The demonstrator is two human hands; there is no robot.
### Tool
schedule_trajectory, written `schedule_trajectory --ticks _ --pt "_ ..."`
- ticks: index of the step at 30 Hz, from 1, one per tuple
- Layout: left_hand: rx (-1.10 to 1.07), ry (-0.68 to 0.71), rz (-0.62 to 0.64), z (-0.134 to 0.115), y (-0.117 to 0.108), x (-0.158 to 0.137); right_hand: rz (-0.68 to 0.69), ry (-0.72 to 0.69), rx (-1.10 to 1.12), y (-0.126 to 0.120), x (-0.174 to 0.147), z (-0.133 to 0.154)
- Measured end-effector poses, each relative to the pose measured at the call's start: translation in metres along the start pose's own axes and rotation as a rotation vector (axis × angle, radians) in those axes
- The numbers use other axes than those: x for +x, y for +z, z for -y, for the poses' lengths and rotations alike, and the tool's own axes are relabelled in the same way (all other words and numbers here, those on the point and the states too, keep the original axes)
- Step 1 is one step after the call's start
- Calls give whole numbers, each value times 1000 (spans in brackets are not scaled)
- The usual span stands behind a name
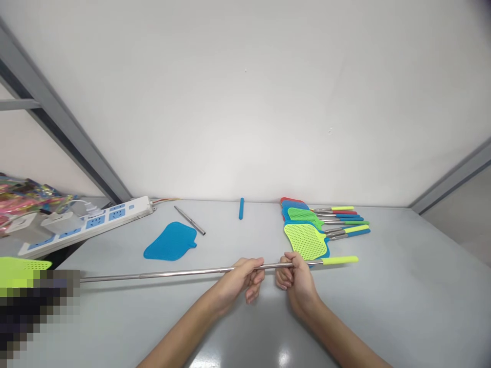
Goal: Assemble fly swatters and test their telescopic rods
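Note:
An extended telescopic fly swatter (pixel 184 272) stretches across the table, its steel rod nearly level. My left hand (pixel 241 278) pinches the rod near the middle of the view. Close to the yellow-green handle (pixel 340 260), my right hand (pixel 297 278) is closed around the same rod. The swatter's yellow-green head (pixel 23 265) shows at the far left, partly covered by a blurred patch. Beyond my hands lie a loose blue swatter head (pixel 171 241), a collapsed metal rod (pixel 190 220) and a blue handle grip (pixel 241 208).
Several collapsed fly swatters (pixel 307 240) in red, blue, green and yellow-green overlap at the back right, handles pointing right. A white power strip (pixel 130 208) with plugged-in adapters (pixel 28 228) runs along the left. Colourful plastic packages (pixel 30 197) are heaped behind it. A white wall (pixel 245 112) closes the back.

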State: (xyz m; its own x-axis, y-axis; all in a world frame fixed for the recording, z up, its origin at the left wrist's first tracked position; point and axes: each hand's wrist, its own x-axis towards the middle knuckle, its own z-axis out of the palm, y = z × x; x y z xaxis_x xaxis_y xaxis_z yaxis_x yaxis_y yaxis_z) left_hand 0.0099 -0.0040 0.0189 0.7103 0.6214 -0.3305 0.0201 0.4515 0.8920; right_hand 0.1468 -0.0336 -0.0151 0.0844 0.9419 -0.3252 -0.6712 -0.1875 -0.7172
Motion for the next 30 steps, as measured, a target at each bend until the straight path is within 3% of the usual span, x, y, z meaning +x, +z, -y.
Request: schedule_trajectory --ticks 11,30 --pt "50 0 -52 -10 -10 -6 -112 -180 95 -14 13 19" --pt "152 17 -67 -21 -26 -16 -133 -189 122 -18 15 25"
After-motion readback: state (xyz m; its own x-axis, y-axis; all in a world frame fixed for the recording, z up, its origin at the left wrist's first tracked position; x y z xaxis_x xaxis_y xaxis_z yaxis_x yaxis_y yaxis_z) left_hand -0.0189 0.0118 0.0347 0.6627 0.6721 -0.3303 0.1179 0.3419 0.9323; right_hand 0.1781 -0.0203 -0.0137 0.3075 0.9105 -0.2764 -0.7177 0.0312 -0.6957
